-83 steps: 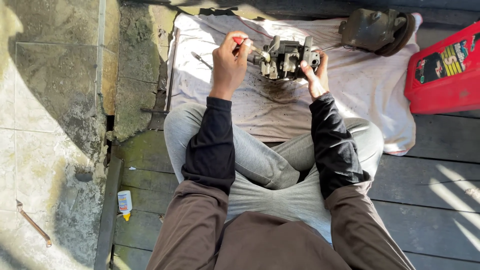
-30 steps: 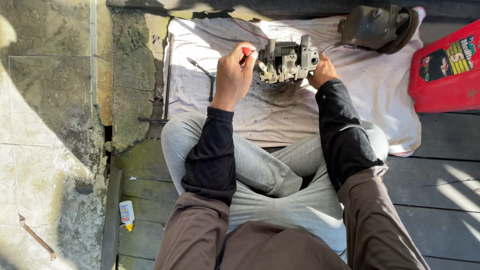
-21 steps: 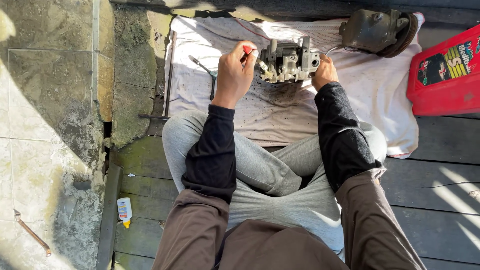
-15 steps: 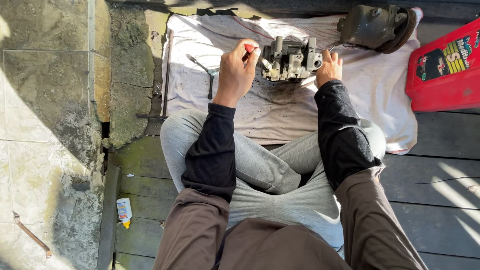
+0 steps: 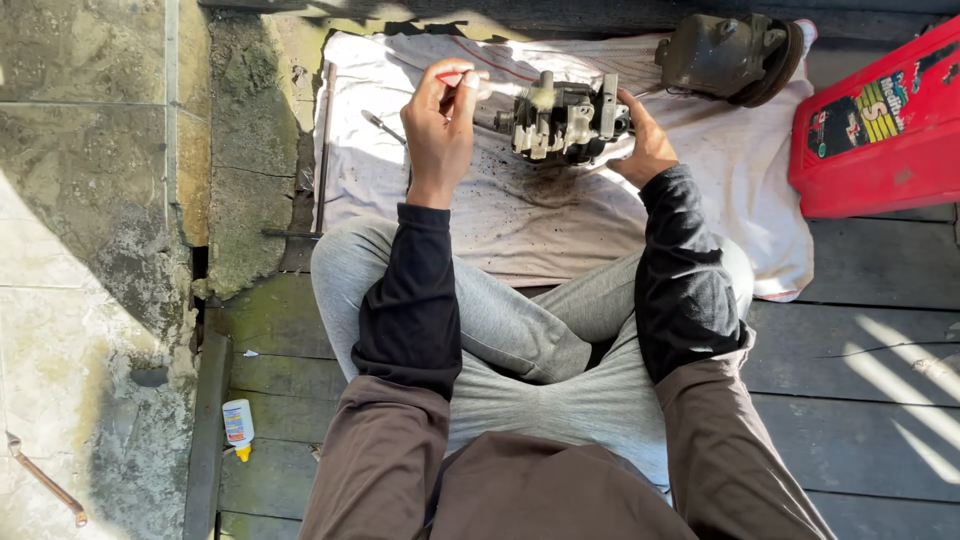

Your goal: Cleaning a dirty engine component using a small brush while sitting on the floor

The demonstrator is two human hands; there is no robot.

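Head view, the only one. You sit cross-legged on dark planks with a white cloth spread before your knees.

Your left hand is clenched around a small red-handled tool, its tip aimed toward the metal engine part. Too small to tell whether the tip touches the part.

Your right hand grasps the right end of that part, steadying it; it sits on the cloth or just above it, near the far edge.

Dark grit lies scattered on the cloth just below the part, so by my judgement some loosening or cleaning is already done. The part looks largely assembled, so most of the work seems left.

A thin metal tool lies untouched on the cloth left of your left hand. A dark round housing sits at the far right corner, a red canister beside it.
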